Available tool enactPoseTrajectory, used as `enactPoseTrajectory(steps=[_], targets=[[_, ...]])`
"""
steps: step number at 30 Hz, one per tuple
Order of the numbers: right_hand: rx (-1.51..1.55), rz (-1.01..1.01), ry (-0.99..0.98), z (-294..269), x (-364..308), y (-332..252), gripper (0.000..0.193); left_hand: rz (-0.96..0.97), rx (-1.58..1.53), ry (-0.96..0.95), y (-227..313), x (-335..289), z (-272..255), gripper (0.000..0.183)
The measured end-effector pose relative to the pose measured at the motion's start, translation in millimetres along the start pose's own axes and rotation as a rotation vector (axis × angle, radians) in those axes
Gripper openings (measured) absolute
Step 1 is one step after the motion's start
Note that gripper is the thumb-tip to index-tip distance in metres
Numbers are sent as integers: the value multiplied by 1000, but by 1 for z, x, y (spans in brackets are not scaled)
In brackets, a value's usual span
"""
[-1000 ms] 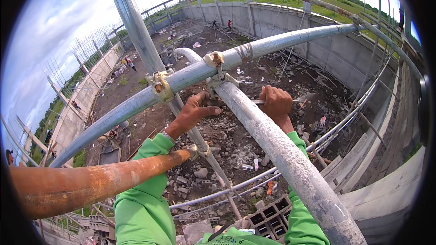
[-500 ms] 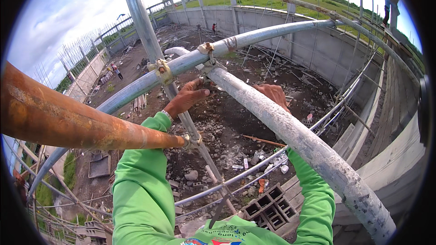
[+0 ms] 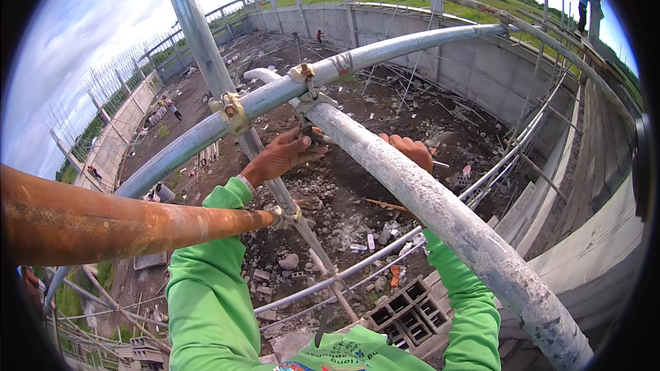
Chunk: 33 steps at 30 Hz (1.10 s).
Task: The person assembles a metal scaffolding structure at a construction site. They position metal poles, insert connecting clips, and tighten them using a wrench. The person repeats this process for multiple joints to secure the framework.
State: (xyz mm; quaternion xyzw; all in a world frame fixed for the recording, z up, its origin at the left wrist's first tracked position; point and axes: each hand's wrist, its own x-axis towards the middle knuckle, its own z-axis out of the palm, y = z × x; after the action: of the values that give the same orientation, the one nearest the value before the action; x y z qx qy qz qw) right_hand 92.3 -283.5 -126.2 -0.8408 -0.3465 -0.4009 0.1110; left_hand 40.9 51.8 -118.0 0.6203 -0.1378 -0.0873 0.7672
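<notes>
A scaffold clamp [image 3: 313, 99] joins the galvanized pipe [image 3: 275, 96] to a pipe crusted with dried cement [image 3: 440, 203]. Just under that clamp is my left hand [image 3: 283, 154], its thumb and fingers closed around a small dark part I cannot make out. Beyond the crusted pipe, my right hand [image 3: 410, 150] is wrapped around a slim metal wrench [image 3: 441, 164]. The wrench's middle is hidden by the pipe, and its other end seems to reach the clamp near my left fingers. A second clamp [image 3: 229, 113] ties the galvanized pipe to the upright pipe [image 3: 199, 27].
A rusty orange pipe [image 3: 137, 223] crosses above my left forearm. Hollow concrete blocks [image 3: 410, 316] and wooden planks [image 3: 588, 165] lie below and to the right. Far below are rubble-strewn ground [image 3: 289, 233], a concrete wall [image 3: 481, 72] and distant people.
My left fingers have moved right and closed in beneath the clamp. My right hand has shifted slightly, showing the wrench's end beside it. The whole view has tilted a little.
</notes>
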Motion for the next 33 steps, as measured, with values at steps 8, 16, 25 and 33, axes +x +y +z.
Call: enactPoseTrajectory(steps=[8,16,25,33], targets=[[-175,55,146,30,10,10,14,38,77,7,-2,10,1,54],[-219,130,196,52,11,6,16,34,226,109,1,0,12,58],[5,120,302,103,39,27,27,17,276,256,12,-7,24,55],[197,16,349,157,70,43,24,17,348,379,15,-3,29,55]])
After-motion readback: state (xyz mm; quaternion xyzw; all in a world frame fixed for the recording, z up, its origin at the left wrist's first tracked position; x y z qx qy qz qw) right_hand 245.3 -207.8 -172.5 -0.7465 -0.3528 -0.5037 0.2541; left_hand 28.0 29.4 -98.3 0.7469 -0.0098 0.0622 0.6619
